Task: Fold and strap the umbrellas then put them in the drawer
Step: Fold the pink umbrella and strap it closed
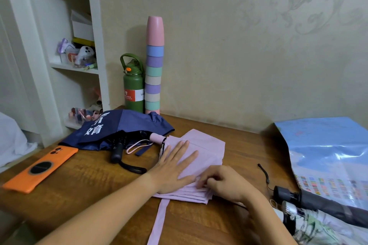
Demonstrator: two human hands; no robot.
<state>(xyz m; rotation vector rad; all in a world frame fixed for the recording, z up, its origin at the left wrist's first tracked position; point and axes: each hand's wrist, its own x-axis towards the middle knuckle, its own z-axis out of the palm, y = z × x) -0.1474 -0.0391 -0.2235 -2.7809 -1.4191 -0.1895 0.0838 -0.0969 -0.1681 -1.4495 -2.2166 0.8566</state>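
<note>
A lilac umbrella (207,145) lies flattened in pleats on the wooden table (79,177), its pink handle (157,137) pointing left and its strap (160,223) trailing toward me. My left hand (175,165) presses flat on the folded cloth with straight fingers. My right hand (223,182) pinches the near pleat edges with curled fingers. Behind to the left lies an unfolded navy umbrella (123,127) with white characters and a black handle (116,152). At the lower right lie a dark grey umbrella (326,205) and a floral one (318,228).
An orange phone (41,167) lies at the table's left. A green bottle (133,85) and a tall stack of pastel cups (154,65) stand against the wall. A blue plastic bag (328,153) fills the right side. White shelves (75,45) stand at the left.
</note>
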